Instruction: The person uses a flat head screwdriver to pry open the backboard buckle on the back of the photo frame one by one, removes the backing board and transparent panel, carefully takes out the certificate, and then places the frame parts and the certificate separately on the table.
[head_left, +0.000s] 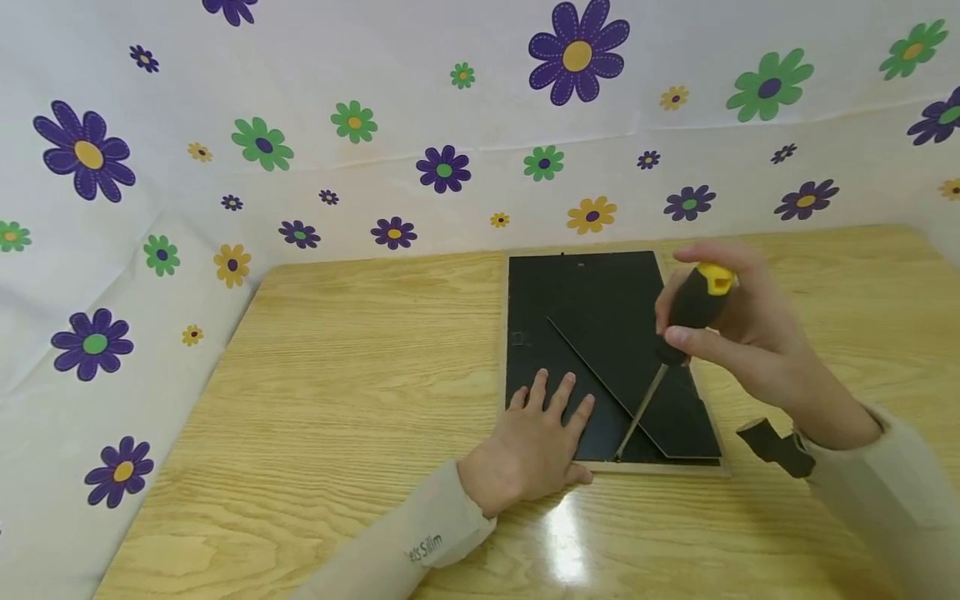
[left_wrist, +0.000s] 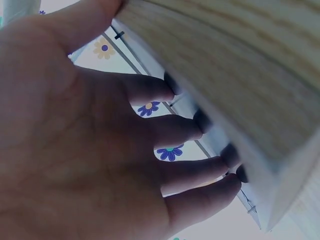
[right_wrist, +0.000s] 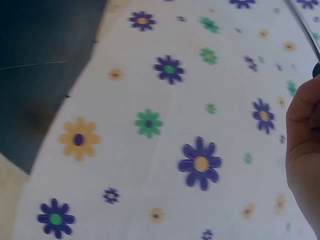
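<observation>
A picture frame (head_left: 652,469) lies face down, its black backing board (head_left: 581,287) upward. A black stand flap (head_left: 678,425) with a slanted edge lies across the backing. My left hand (head_left: 525,450) rests on the lower left of the backing, fingers spread, thumb at the near edge. In the left wrist view the palm of my left hand (left_wrist: 95,145) shows beside the frame's pale wooden side (left_wrist: 225,90). My right hand (head_left: 765,358) grips a screwdriver (head_left: 697,302) by its black and yellow handle. Its tip meets the backing at the near rim.
The frame lies on a wood-grain table (head_left: 360,358). A white cloth (head_left: 300,75) printed with flowers hangs behind and to the left. A dark strap (head_left: 776,450) sticks out by the right sleeve (head_left: 877,483).
</observation>
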